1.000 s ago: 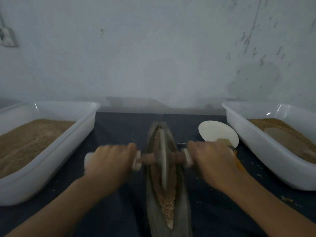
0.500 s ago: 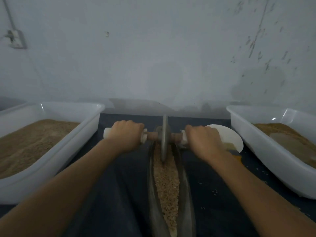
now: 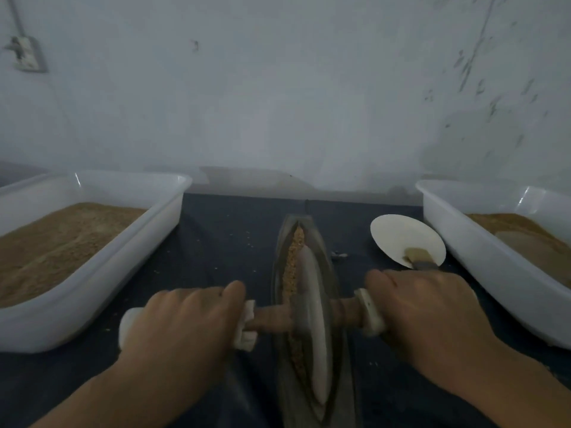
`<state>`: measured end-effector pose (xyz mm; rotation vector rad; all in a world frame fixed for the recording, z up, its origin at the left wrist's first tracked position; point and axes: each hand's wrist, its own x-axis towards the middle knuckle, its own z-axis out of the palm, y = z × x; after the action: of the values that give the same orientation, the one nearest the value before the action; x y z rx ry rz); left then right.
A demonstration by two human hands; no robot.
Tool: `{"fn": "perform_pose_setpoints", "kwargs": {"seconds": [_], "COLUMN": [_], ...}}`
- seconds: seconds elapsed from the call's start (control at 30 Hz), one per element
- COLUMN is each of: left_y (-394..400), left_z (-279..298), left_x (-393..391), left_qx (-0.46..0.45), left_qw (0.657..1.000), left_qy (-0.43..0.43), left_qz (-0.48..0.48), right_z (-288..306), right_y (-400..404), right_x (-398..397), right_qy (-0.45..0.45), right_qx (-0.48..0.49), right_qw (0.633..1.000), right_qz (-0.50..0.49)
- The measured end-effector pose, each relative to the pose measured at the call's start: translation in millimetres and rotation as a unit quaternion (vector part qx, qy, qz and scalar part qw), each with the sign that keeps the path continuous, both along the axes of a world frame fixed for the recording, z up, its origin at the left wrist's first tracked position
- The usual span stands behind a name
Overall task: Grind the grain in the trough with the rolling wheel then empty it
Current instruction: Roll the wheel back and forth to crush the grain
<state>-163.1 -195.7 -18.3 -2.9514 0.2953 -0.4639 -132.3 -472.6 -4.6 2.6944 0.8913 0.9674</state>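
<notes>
Left hand (image 3: pixel 185 322) wrapped over the white left grip, right hand (image 3: pixel 426 310) wrapped over the right one, set well apart at either end of the wooden axle (image 3: pixel 268 318) for even downward pressure and a level roll. Rolling wheel (image 3: pixel 312 329) upright between them, seated in the narrow trough (image 3: pixel 321 251), crushing grain (image 3: pixel 293 257) along the groove. White plate (image 3: pixel 401 239) with brush (image 3: pixel 417 257) just beyond the right hand, probably for sweeping out. Tubs either side: left tub (image 3: pixel 148 242), right tub (image 3: pixel 457 242). Half a second ago wheel at the far end; now drawn back near.
</notes>
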Motion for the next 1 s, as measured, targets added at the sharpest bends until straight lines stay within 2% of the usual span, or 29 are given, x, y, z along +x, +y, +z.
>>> {"fn": "perform_pose_setpoints", "kwargs": {"seconds": [0.1,0.2,0.37,0.5,0.6,0.67,0.7,0.73,0.83,0.9,0.93,1.0], "left_y": [-3,-2,-2,-1,-2,-6,-7,-9,-16,-13,-11,-8], "left_z": [-2,-6,-5,-10,-2,11,14,17,17,8,4,1], "left_x": [21,77,144,104,41,3,-9,-16,-4,29,49,87], "left_qx": [0.009,0.007,-0.025,-0.039,-0.001,0.017,0.004,0.002,0.025,0.052,0.045,0.031], "left_qw": [1.000,1.000,0.998,0.998,1.000,0.991,0.978,0.973,0.994,0.997,0.998,0.998], "left_qy": [0.003,-0.006,-0.038,-0.021,-0.014,-0.094,-0.154,-0.173,-0.075,-0.052,-0.043,-0.049], "left_qz": [0.017,0.013,0.040,0.034,-0.005,-0.095,-0.138,-0.151,-0.080,-0.012,0.008,0.021], "right_z": [-6,-7,9,7,-1,1,7,10,-2,-10,-15,-13], "right_y": [5,17,41,38,21,13,11,11,9,8,9,17], "right_x": [18,66,124,91,34,4,-3,-7,3,22,38,78], "right_qy": [0.057,0.083,0.026,0.040,0.080,0.094,0.114,0.140,0.175,0.141,0.117,0.088], "right_qx": [-0.015,-0.051,-0.042,-0.061,-0.055,0.004,0.001,-0.023,-0.038,-0.006,-0.020,-0.007], "right_qw": [0.998,0.989,0.987,0.989,0.992,0.995,0.993,0.988,0.980,0.987,0.989,0.990], "right_qz": [-0.020,-0.109,-0.150,-0.130,-0.077,-0.024,-0.035,-0.061,-0.092,-0.072,-0.083,-0.109]}}
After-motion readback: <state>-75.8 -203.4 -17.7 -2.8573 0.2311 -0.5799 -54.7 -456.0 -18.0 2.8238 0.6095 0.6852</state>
